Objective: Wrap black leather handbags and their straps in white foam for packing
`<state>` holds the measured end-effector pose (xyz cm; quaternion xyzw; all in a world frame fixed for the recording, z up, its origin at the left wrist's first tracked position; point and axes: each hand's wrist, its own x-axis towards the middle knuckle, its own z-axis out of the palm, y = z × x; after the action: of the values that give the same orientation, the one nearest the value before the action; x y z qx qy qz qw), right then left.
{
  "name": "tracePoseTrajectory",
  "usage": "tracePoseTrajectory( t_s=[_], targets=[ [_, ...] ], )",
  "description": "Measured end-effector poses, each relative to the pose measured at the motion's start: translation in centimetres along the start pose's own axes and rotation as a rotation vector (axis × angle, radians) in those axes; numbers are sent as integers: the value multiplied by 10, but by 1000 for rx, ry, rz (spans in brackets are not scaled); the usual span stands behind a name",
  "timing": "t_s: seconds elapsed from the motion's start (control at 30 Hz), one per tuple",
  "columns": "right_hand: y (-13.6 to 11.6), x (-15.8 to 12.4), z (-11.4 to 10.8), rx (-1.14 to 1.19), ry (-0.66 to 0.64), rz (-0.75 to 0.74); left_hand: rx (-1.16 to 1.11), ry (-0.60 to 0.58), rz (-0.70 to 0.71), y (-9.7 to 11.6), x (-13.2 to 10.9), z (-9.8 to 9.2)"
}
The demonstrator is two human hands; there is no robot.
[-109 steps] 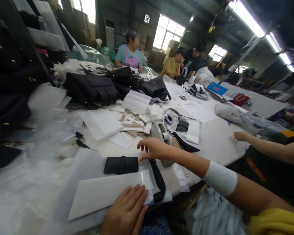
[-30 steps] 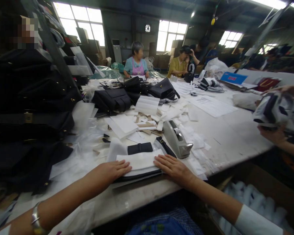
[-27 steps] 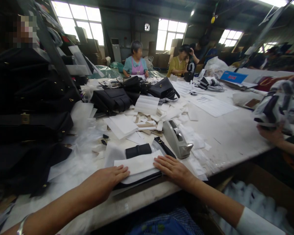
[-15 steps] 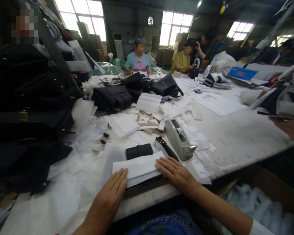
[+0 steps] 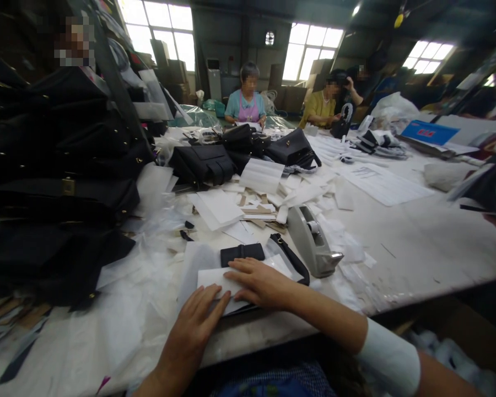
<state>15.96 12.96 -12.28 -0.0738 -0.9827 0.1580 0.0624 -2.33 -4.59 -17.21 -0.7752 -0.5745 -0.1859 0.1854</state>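
Observation:
In the head view, a folded white sheet (image 5: 209,277) lies over a dark flat piece at the table's near edge. My left hand (image 5: 200,317) rests on its left end with the fingers stretched out. Flat across the sheet's middle lies my right hand (image 5: 258,282), fingers spread and close to the left fingertips. Just beyond is a small black rolled piece with a band (image 5: 242,253). A black strap with a metal ring (image 5: 291,256) curves along the right side. Beside the strap stands a grey tape dispenser (image 5: 314,242).
Black bags (image 5: 62,193) are stacked high on the left. Paper and cardboard scraps (image 5: 258,212) cover the table's middle, with more black bags (image 5: 204,164) behind. Two people sit across the table (image 5: 400,237). A box of white rolls (image 5: 446,353) sits below, right.
My right hand has slid left across the white sheet, from its right end to its middle. My left hand stays on the left end. The whole view has shifted a little.

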Motion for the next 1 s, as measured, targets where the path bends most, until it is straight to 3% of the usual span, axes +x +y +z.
tracePoseTrajectory(
  t_s=[0.2,0.43,0.63,0.8,1.0],
  targets=[
    [1,-5,4,-33,78,-54,-154,154,37,-2,-16,3],
    [3,-9,6,97,127,-21,-73,125,-137,3,-16,-15],
    [3,-9,11,144,164,0,23,5,-127,-1,-14,-23],
    [-2,-5,6,71,60,24,-24,24,-156,0,-13,-23],
    [-7,-6,3,44,59,14,-20,18,-134,1,-15,-19]
  ],
)
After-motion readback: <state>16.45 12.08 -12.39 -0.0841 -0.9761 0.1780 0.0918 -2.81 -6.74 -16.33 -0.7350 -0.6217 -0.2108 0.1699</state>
